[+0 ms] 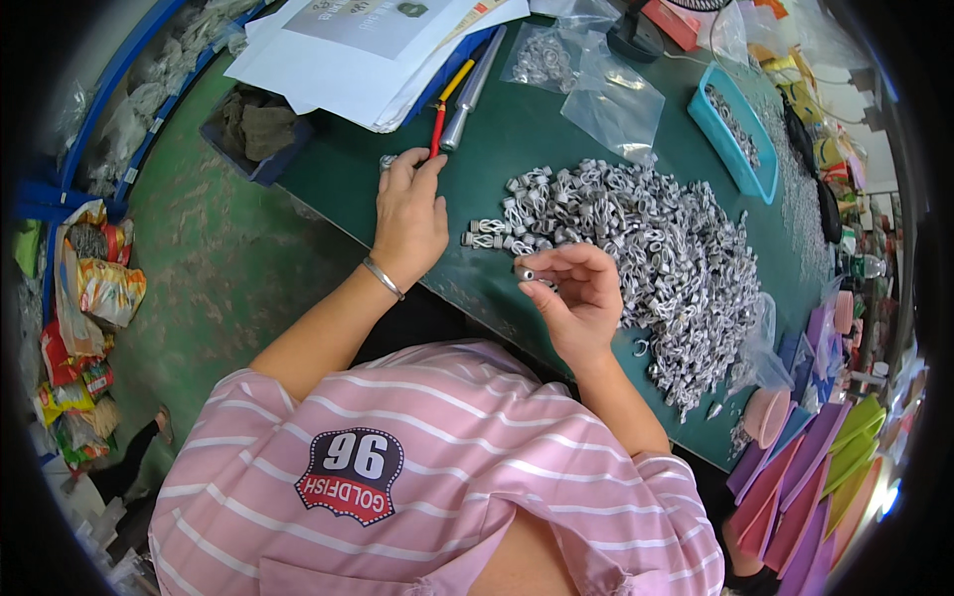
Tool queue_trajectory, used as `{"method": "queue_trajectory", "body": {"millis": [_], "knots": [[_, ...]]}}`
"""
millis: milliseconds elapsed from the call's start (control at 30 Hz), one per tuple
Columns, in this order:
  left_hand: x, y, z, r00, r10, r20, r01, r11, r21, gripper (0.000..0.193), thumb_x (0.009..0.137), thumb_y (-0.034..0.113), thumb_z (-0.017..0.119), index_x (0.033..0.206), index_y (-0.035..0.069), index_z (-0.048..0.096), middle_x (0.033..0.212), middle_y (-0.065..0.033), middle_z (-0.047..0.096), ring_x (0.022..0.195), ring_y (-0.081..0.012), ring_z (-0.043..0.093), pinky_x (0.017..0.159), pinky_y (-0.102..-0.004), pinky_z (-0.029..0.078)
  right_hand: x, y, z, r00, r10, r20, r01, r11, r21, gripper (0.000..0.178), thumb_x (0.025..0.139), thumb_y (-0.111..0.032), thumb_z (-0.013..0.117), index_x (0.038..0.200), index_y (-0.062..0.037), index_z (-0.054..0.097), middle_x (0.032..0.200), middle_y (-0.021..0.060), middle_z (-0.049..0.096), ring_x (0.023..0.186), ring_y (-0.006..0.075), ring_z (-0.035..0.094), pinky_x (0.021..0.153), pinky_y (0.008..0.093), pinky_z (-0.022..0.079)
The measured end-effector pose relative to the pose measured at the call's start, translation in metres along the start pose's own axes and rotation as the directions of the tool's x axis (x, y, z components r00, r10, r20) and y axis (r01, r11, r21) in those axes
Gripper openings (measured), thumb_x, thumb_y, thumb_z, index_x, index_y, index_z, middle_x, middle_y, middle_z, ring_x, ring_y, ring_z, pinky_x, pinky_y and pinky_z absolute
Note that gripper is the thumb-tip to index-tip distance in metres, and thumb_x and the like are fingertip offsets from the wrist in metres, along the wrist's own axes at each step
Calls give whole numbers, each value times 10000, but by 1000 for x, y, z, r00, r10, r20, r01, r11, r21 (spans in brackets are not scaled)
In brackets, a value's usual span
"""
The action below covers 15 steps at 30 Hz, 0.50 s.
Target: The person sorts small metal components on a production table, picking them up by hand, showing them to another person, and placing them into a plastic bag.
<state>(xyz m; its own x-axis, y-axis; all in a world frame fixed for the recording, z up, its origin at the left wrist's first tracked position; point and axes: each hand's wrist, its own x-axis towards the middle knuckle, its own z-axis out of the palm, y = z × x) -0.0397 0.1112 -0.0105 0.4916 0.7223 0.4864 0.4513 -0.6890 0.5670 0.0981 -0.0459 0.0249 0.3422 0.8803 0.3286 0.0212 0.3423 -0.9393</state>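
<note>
My left hand (409, 217) rests palm down at the table's near left edge, fingers stretched out and apart. A small silver metal piece (388, 161) shows at its fingertips, partly covered. Just beyond lies a red and yellow pen-like tool (438, 126), its red end close to my index finger. My right hand (579, 298) is closed in a pinch on a small silver metal fitting (528, 273) with a round hole in its end. Beside that hand spreads a large heap of looped silver metal parts (636, 238); a few lie in a row (485, 233) at its left.
A tapered metal rod (472, 94) lies next to papers (338, 50). Clear plastic bags (614, 99) and a turquoise basket (715, 119) of small parts are at the back. A dark bin (248, 134) stands left of the table; colourful plastic holders (805, 477) are at the right.
</note>
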Motion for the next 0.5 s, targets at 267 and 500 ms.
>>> {"method": "queue_trajectory", "body": {"millis": [267, 500], "knots": [[-3, 21, -7, 994, 55, -100, -66, 992, -111, 392, 746, -30, 594, 1130, 41, 558, 1175, -155, 497, 1063, -304, 489, 880, -370, 407, -14, -10, -5, 981, -180, -75, 174, 982, -74, 539, 753, 157, 638, 1189, -25, 377, 1001, 148, 617, 976, 232, 627, 872, 345, 509], [11, 55, 15, 953, 287, 96, -223, 881, -418, 158, 753, -7, 644, 909, 5, 624, 904, -130, 595, 808, -275, 582, 748, -351, 471, -41, -14, -18, 948, 41, -317, -76, 992, -100, 508, 749, 112, 679, 1178, -14, 436, 1027, 111, 603, 928, 154, 603, 763, 258, 503]]}}
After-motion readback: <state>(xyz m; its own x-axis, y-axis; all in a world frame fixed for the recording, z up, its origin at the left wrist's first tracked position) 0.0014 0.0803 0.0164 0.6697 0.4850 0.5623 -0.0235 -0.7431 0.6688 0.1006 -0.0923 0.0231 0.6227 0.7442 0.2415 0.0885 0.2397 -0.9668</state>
